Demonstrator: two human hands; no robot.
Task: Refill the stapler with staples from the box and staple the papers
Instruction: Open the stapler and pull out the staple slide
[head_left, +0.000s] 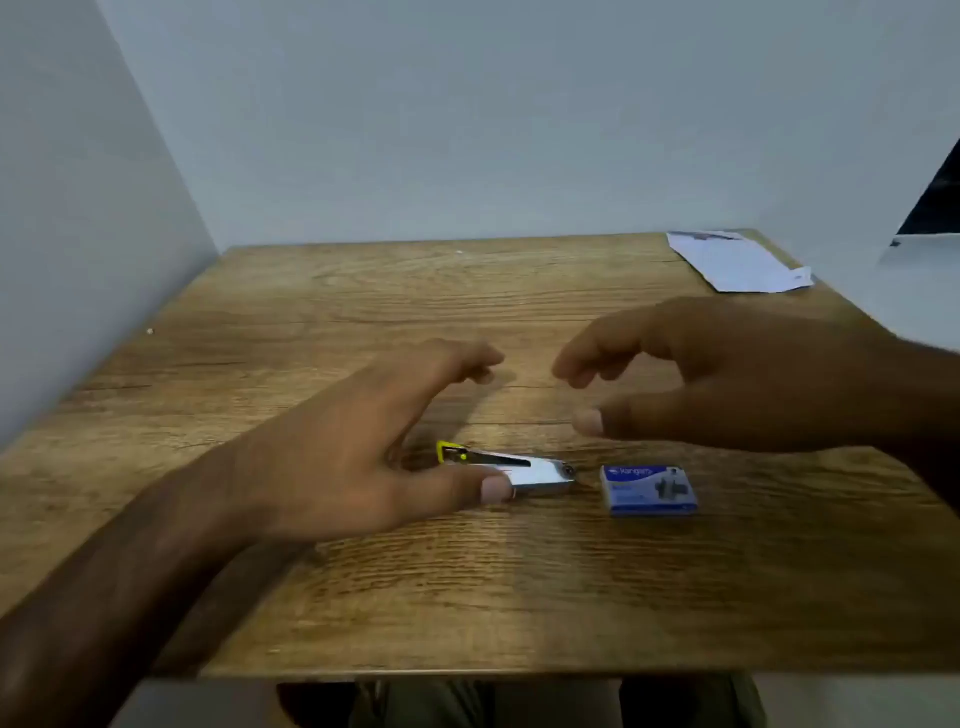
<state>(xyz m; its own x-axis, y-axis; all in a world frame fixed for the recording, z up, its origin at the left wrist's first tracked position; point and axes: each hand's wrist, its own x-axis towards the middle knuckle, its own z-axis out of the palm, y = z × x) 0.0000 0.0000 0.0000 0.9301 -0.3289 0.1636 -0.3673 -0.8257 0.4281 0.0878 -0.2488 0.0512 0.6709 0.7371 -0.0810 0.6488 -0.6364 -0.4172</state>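
the stapler (524, 470) lies flat on its side near the middle of the table (467, 597), somewhat toward its near edge, with its yellow-tipped end pointing left and its metal body toward the right, which puts it within easy reach of both your hands; whether its staple channel is open or shut you can't make out at this blur. just beside it on the right, apart by a small gap, sits the blue box of staples (649, 489), lid up and apparently closed, placed so the refill is one short reach away. your left hand (358, 462) is spread wide with nothing in it, palm down, the thumb tip laid against or just over the near side of the stapler, likely to pin or pick it up. your right hand (727, 374) hovers above the table behind the box, fingers loosely curled and parted, holding nothing, seemingly ready to come down on the box or the stapler. the papers (737, 262) lie well apart at the far right corner, kept clear of the loading, so the stapling step looks not yet begun
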